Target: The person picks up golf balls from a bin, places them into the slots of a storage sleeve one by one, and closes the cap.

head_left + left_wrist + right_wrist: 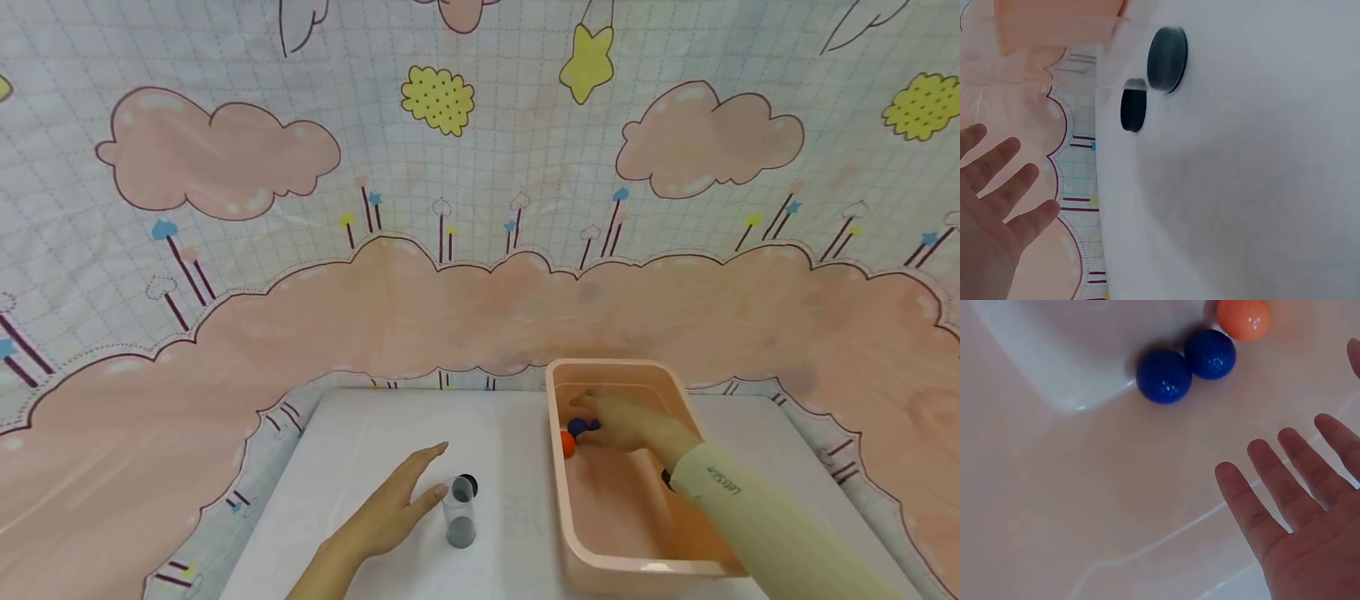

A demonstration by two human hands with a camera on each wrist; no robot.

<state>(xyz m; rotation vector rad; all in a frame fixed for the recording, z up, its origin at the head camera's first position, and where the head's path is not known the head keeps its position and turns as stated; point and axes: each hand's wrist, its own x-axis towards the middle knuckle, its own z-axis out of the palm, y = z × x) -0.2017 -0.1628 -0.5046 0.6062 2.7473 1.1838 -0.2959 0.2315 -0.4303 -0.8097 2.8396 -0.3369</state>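
On the left of the white table, a clear cylinder container [460, 515] with a dark base stands upright. My left hand [386, 512] is beside it with fingers extended and the thumb at its rim; whether they touch I cannot tell. Just behind the cylinder lies a black round cap [470, 483], which also shows as a black disc [1134, 109] in the left wrist view. Inside the peach bin [566, 533], my right hand [618, 421] reaches over the balls, fingers spread and palm free. Two blue balls [1164, 376] touch each other, with an orange ball [1243, 317] close by.
The bin's raised rim [660, 565] surrounds the right hand's space. A patterned cloth [480, 317] with clouds hangs behind the white table [420, 417] and drapes along both sides.
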